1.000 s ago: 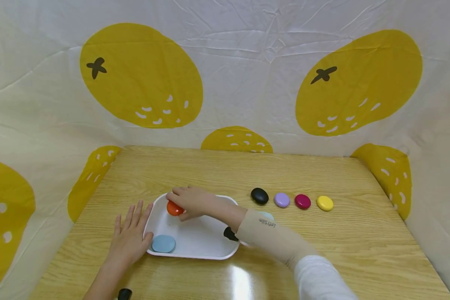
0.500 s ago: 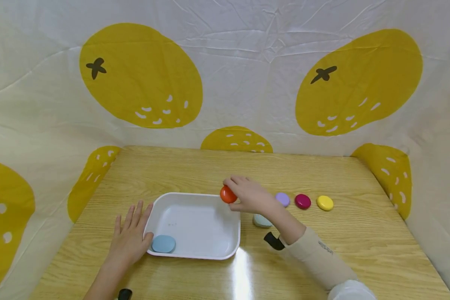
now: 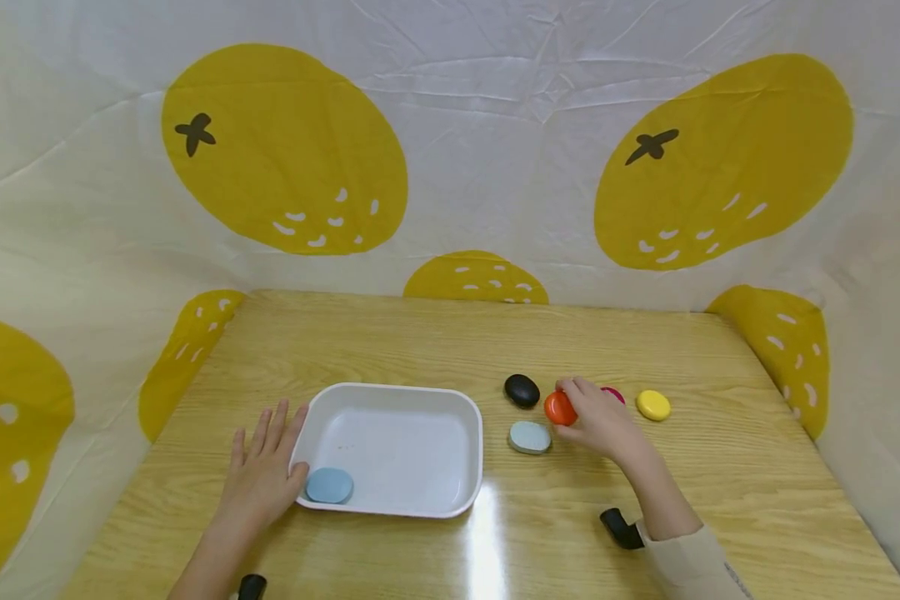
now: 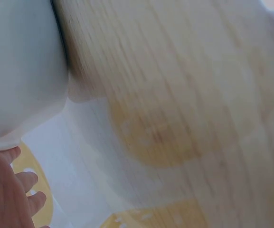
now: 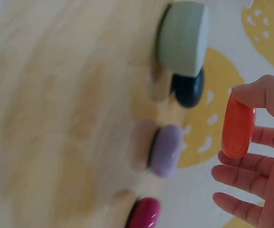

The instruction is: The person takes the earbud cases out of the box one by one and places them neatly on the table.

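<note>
My right hand [image 3: 596,421] pinches a glossy orange-red rounded disc [image 3: 560,408] above the table, right of the tray; the right wrist view shows the disc [image 5: 238,124] between thumb and fingers. Near it are a black oval piece [image 3: 522,391] and a pale grey-green oval block [image 3: 529,437]. A lilac disc [image 5: 166,151] shows in the right wrist view but is hidden behind the hand in the head view. My left hand [image 3: 261,475], fingers outstretched, rests against the left side of a white tray [image 3: 471,454]. A light-blue oval piece [image 3: 329,485] lies in the tray's near-left corner.
A crimson disc [image 3: 612,395], partly covered by the right hand, and a yellow disc [image 3: 653,405] continue the row to the right. A white cloth [image 3: 495,183] printed with yellow fruit hangs behind and beside the wooden table [image 3: 390,337].
My right hand has carried the orange-red disc out of the tray and rightward, to the row of pieces. The left hand stays at the tray.
</note>
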Motion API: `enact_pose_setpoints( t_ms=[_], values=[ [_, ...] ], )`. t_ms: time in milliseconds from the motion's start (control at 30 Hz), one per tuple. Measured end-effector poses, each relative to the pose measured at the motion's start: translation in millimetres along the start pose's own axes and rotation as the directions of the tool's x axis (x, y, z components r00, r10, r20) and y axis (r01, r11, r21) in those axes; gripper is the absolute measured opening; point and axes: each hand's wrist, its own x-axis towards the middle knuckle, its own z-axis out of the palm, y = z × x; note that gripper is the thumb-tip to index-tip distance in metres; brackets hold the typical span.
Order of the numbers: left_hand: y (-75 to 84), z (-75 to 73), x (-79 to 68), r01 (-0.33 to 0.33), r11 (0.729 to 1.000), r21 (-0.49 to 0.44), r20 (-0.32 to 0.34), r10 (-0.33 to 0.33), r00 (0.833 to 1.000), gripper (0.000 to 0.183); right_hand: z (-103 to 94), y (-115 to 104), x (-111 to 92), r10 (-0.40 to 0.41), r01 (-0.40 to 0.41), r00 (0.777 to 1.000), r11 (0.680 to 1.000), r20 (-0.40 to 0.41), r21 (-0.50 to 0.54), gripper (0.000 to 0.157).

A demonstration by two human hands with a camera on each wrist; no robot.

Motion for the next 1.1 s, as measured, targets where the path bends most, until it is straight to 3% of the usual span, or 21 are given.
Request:
enact_pose_setpoints(
  t_ms=[200,533,900,1100],
  values=[
    [-0.2,-0.6,0.4,-0.006,1.0,-0.004,-0.009,0.006,1.0,0.07,9.9,16,-17,0.052,-0.052,0.996,0.999,0.071,-0.005,0.053],
    [-1.0,-1.0,1.1,-0.015,1.0,0.002,-0.019,0.016,1.0,0.069,24.7,22,-29,0.103,-0.102,0.979,0.995,0.177,-0.017,0.066],
    [-1.7,1.0,0.0,-0.017,1.0,0.003,-0.021,0.017,1.0,0.07,24.3,19,-31,0.111,-0.112,0.976,0.994,0.186,-0.009,0.063],
    [-2.2,0.8,0.9,-0.014,1.0,-0.001,-0.013,0.014,1.0,0.069,11.3,12,-25,0.103,-0.105,0.979,0.995,0.178,-0.002,0.059]
  ],
)
